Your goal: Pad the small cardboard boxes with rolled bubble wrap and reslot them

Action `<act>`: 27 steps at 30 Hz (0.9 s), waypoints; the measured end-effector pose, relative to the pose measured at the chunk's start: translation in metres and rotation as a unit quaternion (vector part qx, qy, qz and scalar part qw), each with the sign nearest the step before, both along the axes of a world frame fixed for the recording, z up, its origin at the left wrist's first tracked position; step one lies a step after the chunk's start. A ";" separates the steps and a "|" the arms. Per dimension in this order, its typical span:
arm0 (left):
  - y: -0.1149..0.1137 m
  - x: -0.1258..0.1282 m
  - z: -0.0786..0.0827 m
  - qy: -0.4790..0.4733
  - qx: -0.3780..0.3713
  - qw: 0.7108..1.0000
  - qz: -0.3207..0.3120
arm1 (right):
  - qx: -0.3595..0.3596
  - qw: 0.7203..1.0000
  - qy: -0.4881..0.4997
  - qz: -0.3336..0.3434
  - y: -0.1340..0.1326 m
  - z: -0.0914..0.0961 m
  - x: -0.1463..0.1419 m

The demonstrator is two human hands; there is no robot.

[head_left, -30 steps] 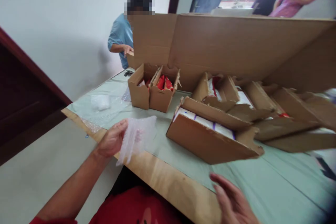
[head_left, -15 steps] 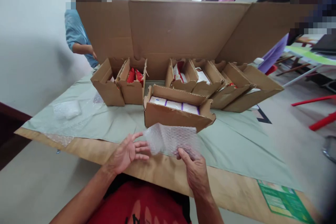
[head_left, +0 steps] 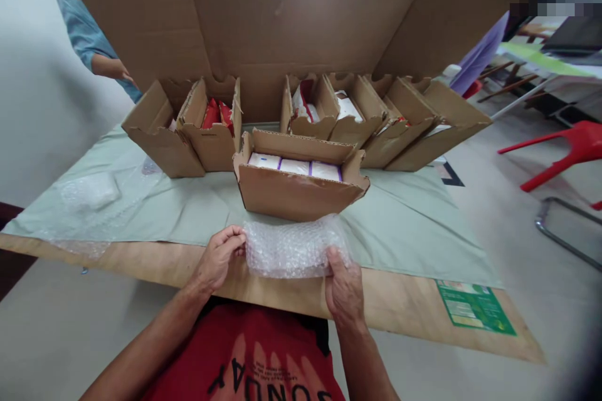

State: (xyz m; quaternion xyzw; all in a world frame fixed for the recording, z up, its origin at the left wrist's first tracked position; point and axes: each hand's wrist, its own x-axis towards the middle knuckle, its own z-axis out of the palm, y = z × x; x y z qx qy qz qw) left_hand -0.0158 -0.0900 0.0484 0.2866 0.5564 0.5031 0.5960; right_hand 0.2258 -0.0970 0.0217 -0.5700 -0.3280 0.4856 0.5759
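A sheet of clear bubble wrap (head_left: 291, 246) is stretched between both my hands above the near edge of the wooden table (head_left: 404, 313). My left hand (head_left: 217, 258) pinches its left end with curled fingers. My right hand (head_left: 344, 286) grips its right end, thumb on top. Just behind the wrap stands an open cardboard box (head_left: 296, 191) holding white packs with purple stripes.
A row of open cardboard boxes (head_left: 207, 138) with red and white packets lines a big upright cardboard sheet (head_left: 282, 19). Loose bubble wrap (head_left: 89, 191) lies on the pale green cloth (head_left: 197, 213) at left. Another person's arm (head_left: 106, 66) shows at far left. A red chair (head_left: 564, 150) stands right.
The wrap went from my left hand alone to both hands, now held taut in front of the box. My left hand closed onto its end. The view swung right and down.
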 end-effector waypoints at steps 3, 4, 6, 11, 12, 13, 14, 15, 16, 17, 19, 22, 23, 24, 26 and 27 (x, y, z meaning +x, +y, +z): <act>-0.002 0.000 -0.002 0.000 -0.016 1.000 0.018 | -0.016 0.999 0.035 -0.018 -0.001 -0.004 0.003; -0.003 -0.001 -0.002 0.004 -0.021 0.999 0.024 | -0.020 0.999 0.037 -0.009 -0.003 -0.005 0.006; -0.006 -0.004 -0.003 0.011 -0.031 0.999 0.033 | -0.032 0.998 0.026 0.037 -0.007 -0.006 0.012; -0.012 -0.011 -0.006 0.065 -0.032 0.996 0.044 | -0.048 0.979 -0.117 0.160 -0.025 -0.003 0.030; -0.012 -0.011 -0.008 0.081 -0.027 0.995 0.046 | -0.033 0.977 -0.143 0.155 -0.029 -0.003 0.033; -0.012 -0.010 -0.009 0.093 -0.023 0.994 0.048 | -0.013 0.975 -0.166 0.145 -0.032 -0.003 0.035; -0.012 -0.009 -0.010 0.103 -0.021 0.993 0.050 | 0.013 0.973 -0.190 0.130 -0.034 -0.004 0.037; -0.012 -0.008 -0.012 0.111 -0.019 0.992 0.050 | 0.041 0.967 -0.220 0.122 -0.035 -0.005 0.038; -0.013 -0.007 -0.013 0.122 -0.018 0.991 0.049 | 0.070 0.955 -0.259 0.127 -0.036 -0.005 0.038; -0.013 -0.006 -0.014 0.135 -0.014 0.990 0.047 | 0.096 0.938 -0.302 0.142 -0.036 -0.006 0.037; -0.015 -0.006 -0.017 0.173 0.006 0.984 0.036 | 0.139 0.890 -0.389 0.191 -0.033 -0.009 0.033; -0.020 -0.013 -0.020 0.278 0.054 0.959 0.018 | 0.171 0.835 -0.473 0.225 -0.026 -0.015 0.025; -0.021 -0.016 -0.021 0.326 0.069 0.943 0.011 | 0.178 0.825 -0.490 0.218 -0.024 -0.016 0.023; -0.023 -0.020 -0.021 0.378 0.082 0.922 0.005 | 0.187 0.817 -0.505 0.205 -0.022 -0.018 0.021; -0.025 -0.028 -0.021 0.474 0.103 0.874 -0.005 | 0.210 0.802 -0.531 0.175 -0.021 -0.018 0.021; -0.025 -0.031 -0.020 0.512 0.109 0.852 -0.008 | 0.224 0.792 -0.542 0.168 -0.022 -0.017 0.022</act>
